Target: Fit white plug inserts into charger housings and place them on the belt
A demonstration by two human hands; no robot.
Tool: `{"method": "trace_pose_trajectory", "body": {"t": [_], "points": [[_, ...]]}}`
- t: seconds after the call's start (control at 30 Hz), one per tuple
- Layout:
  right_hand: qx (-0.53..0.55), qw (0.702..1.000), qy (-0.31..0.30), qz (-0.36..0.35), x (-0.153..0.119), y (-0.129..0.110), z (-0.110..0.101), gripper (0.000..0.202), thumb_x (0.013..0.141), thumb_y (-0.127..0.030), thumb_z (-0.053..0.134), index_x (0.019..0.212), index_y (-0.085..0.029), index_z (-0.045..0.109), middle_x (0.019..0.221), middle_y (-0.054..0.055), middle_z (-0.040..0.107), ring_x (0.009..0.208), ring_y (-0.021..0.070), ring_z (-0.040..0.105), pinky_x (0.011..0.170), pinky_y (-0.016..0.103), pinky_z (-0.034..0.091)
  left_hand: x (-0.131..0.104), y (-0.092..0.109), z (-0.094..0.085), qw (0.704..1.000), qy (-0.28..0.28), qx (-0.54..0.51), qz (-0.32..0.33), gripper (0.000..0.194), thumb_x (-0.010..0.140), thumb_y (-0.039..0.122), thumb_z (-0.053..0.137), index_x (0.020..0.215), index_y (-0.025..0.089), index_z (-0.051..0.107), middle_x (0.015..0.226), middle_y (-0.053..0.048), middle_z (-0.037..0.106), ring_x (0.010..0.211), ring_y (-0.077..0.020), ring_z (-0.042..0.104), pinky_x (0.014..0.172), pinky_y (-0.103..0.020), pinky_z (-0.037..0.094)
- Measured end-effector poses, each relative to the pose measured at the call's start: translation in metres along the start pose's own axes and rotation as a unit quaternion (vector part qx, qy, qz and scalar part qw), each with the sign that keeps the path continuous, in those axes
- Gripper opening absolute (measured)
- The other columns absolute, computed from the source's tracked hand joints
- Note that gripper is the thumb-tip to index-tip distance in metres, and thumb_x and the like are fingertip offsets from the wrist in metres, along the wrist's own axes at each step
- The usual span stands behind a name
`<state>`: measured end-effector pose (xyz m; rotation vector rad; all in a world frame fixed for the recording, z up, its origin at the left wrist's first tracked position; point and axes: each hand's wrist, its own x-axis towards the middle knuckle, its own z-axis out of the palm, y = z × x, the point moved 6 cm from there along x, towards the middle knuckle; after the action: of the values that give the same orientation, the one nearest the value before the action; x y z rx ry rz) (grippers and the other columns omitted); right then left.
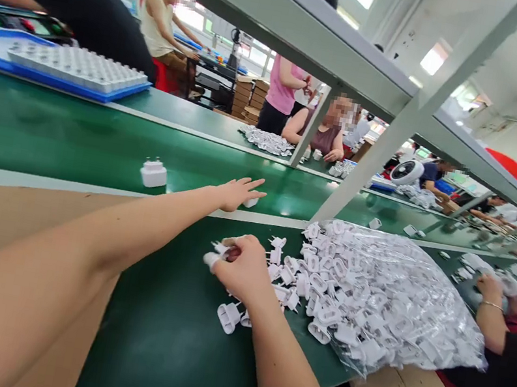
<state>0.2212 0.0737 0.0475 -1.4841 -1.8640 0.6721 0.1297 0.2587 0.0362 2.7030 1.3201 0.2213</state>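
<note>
My left hand (237, 194) reaches out over the green conveyor belt with its fingers stretched apart. Just under its fingers sits a small white charger block (251, 203), partly covered; whether they touch I cannot tell. Closer to me, my right hand (246, 269) pinches a white plug piece (220, 250) with metal pins, and white covers show on its fingertips. Loose white plug pieces (228, 316) lie on the green table beside and below that hand. To the right, a clear plastic bag (389, 301) spills many more of them.
A white charger block (153, 173) stands on the belt at left. Cardboard (36, 216) lies under my left arm. A slanted metal post (367, 162) rises behind the bag. Beyond the belt is a blue tray (107, 92) of white parts. Co-workers sit across and at right.
</note>
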Motion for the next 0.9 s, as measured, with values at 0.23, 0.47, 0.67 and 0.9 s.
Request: {"method": "trace_pose_trajectory", "body": {"t": [0.23, 0.47, 0.67, 0.9], "points": [[-0.023, 0.999, -0.006, -0.025, -0.011, -0.008, 0.002, 0.030, 0.071, -0.008, 0.070, 0.098, -0.020, 0.069, 0.102, 0.004, 0.065, 0.094, 0.0201, 0.065, 0.092, 0.035, 0.055, 0.011, -0.010, 0.000, 0.998, -0.048, 0.047, -0.002, 0.041, 0.078, 0.027, 0.063, 0.118, 0.016, 0.068, 0.129, -0.016, 0.060, 0.105, -0.0308, 0.067, 0.093, -0.036, 0.050], [0.112, 0.992, 0.058, -0.016, 0.000, -0.006, -0.009, 0.021, 0.076, -0.013, 0.069, 0.095, -0.022, 0.073, 0.100, 0.005, 0.071, 0.094, 0.0215, 0.068, 0.089, 0.036, 0.056, -0.089, -0.016, -0.027, 0.986, 0.098, -0.094, -0.095, 0.043, 0.080, 0.063, 0.063, 0.088, 0.020, 0.068, 0.095, -0.006, 0.069, 0.086, -0.0251, 0.064, 0.074, -0.030, 0.046], [0.399, 0.909, -0.032, 0.117, 0.011, 0.011, -0.001, 0.040, 0.058, -0.039, 0.087, 0.091, -0.021, 0.073, 0.087, 0.003, 0.076, 0.082, 0.0191, 0.071, 0.068, 0.028, 0.054, -0.187, 0.031, -0.005, 0.962, 0.085, -0.227, -0.122, 0.040, 0.078, 0.058, 0.069, 0.092, 0.021, 0.070, 0.088, -0.003, 0.070, 0.082, -0.0223, 0.064, 0.072, -0.029, 0.046], [0.384, 0.909, -0.089, 0.134, 0.002, 0.001, 0.011, 0.042, 0.061, -0.043, 0.088, 0.093, -0.019, 0.075, 0.093, 0.007, 0.079, 0.086, 0.0221, 0.074, 0.071, 0.031, 0.056, -0.218, 0.051, 0.018, 0.918, 0.136, -0.357, -0.107, 0.050, 0.076, 0.053, 0.078, 0.114, 0.021, 0.068, 0.098, -0.004, 0.064, 0.074, -0.0166, 0.058, 0.065, -0.029, 0.048]]}}
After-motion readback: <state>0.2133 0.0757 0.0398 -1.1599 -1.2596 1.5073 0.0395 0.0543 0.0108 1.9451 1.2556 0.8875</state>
